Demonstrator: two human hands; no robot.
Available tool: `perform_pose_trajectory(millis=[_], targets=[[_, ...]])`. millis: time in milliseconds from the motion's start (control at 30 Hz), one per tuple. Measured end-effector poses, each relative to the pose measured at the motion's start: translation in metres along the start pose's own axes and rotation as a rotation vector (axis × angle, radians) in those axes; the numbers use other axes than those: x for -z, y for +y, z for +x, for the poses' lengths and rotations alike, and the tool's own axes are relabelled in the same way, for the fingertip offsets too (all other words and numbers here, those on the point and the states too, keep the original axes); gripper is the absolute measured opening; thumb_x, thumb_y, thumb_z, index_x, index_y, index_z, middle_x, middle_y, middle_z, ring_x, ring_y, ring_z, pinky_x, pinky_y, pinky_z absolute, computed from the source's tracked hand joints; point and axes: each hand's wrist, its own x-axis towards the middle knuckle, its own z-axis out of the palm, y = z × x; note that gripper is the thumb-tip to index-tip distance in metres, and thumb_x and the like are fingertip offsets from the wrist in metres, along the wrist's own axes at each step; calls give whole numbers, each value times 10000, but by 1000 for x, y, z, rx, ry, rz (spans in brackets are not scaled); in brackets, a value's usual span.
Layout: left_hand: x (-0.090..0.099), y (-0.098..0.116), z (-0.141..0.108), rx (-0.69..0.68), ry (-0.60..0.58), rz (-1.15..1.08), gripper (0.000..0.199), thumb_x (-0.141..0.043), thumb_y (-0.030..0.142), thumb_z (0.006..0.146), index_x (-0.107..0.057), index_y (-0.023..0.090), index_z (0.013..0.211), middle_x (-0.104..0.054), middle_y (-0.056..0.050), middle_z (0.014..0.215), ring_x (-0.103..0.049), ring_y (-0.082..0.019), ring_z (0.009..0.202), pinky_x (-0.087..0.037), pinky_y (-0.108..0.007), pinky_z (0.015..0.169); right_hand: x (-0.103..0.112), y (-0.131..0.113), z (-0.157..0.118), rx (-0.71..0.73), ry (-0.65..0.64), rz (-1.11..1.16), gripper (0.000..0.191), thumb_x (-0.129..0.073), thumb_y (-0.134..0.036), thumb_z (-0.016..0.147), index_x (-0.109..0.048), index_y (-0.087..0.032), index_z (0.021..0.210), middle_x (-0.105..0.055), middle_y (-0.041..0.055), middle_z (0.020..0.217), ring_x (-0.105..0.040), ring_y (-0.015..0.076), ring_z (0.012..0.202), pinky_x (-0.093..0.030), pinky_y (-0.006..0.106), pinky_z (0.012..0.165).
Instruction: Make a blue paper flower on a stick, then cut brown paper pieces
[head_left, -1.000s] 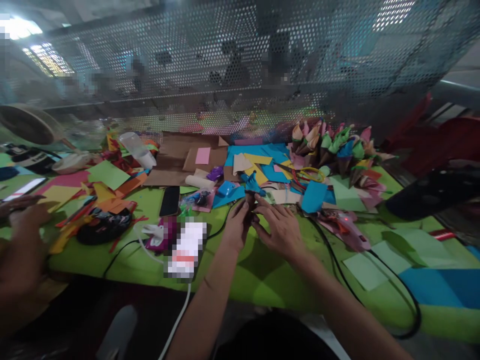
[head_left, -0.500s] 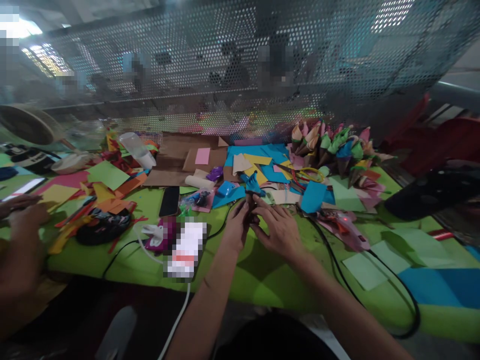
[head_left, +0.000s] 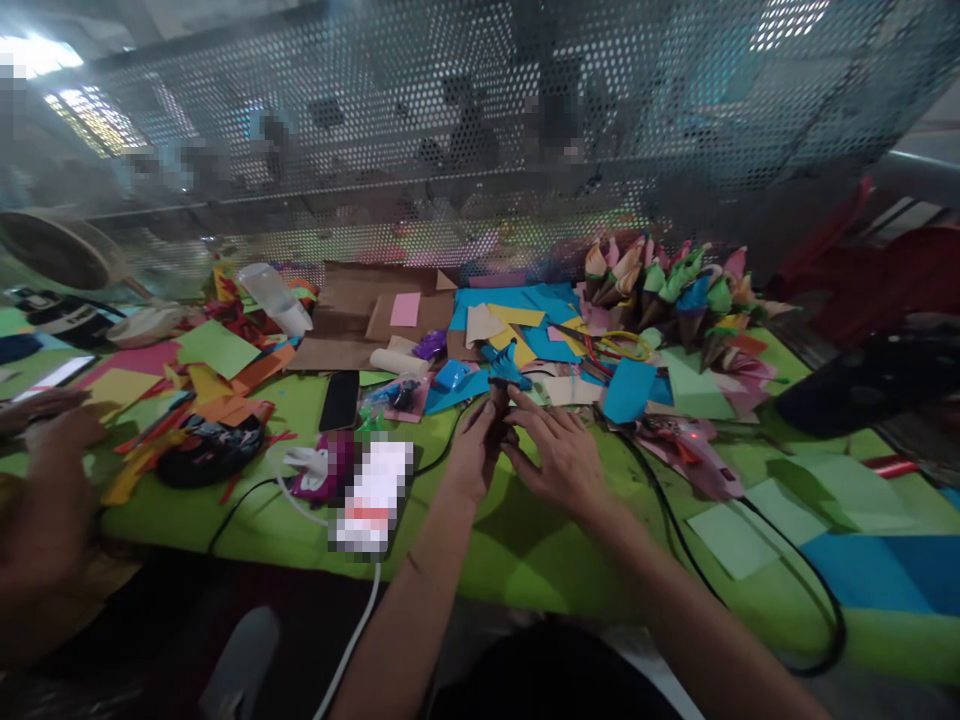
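Just ahead of me, over the green table [head_left: 517,570], is a small paper cone [head_left: 507,366] with a dark brown base and a ruffled blue top. My left hand [head_left: 474,450] is closed around its brown part from the left. From the right, my right hand [head_left: 561,446] pinches the same cone with thumb and fingertips; its other fingers lie close together. The lower end of the cone is hidden between my hands. Behind it lie blue paper sheets [head_left: 559,300] and yellow strips. To the right rests a pink glue gun [head_left: 694,455] with a lit red light.
Similar paper cones [head_left: 675,285] stand bunched at the back right. Two phones [head_left: 375,490] [head_left: 340,402], a purple charging block [head_left: 334,465], black tape [head_left: 210,450] and loose cables lie around. A co-worker's hand [head_left: 52,415] is at far left. A perforated metal screen [head_left: 360,200] closes the back.
My hands and the cone stay in nearly the same place, with only slight finger movement. The view has shifted very slightly.
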Motion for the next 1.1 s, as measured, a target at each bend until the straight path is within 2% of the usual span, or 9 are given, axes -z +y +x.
perform_pose_trajectory(millis=[167,333,667,800,933,1100], targets=[[0,0,1,-2,26,-16,361,-861,342,695,-768,183,1005,-728,-35,920,-546,-88,660,-419,-214,601,2,0,0,8,12,12,164,-555,-299,959,-645,-223,1073,-653,92,1399,-649,262,939,-462,401,784],[1,-1,2,-12,45,30,301,-812,280,747,-772,209,1037,-736,-70,1121,-617,-127,811,-440,-225,657,6,0,1,7,48,43,165,-556,-299,964,-642,-232,1088,-649,89,1405,-660,254,963,-477,393,789],[2,-2,2,-1,67,90,333,-868,309,690,-772,205,991,-735,-49,953,-618,-116,754,-433,-206,608,6,2,2,-15,51,33,194,-569,-317,961,-635,-230,1122,-645,94,1409,-661,269,1035,-471,400,811],[0,-1,2,5,49,34,304,-842,298,716,-764,198,992,-740,-55,1007,-584,-99,705,-403,-209,567,6,3,1,0,57,69,197,-580,-312,956,-643,-216,1116,-605,121,1451,-662,266,1046,-482,397,833],[-1,0,2,12,42,-27,310,-853,294,695,-767,205,979,-749,-46,1032,-570,-89,693,-397,-199,553,6,4,1,-6,65,71,180,-575,-314,962,-639,-233,1109,-633,95,1423,-675,260,1005,-496,399,807],[0,0,2,22,59,-46,321,-870,287,669,-772,192,959,-748,-29,990,-602,-90,738,-441,-195,614,6,3,2,14,30,45,155,-582,-313,956,-627,-231,1080,-642,80,1414,-677,260,979,-497,399,775]])
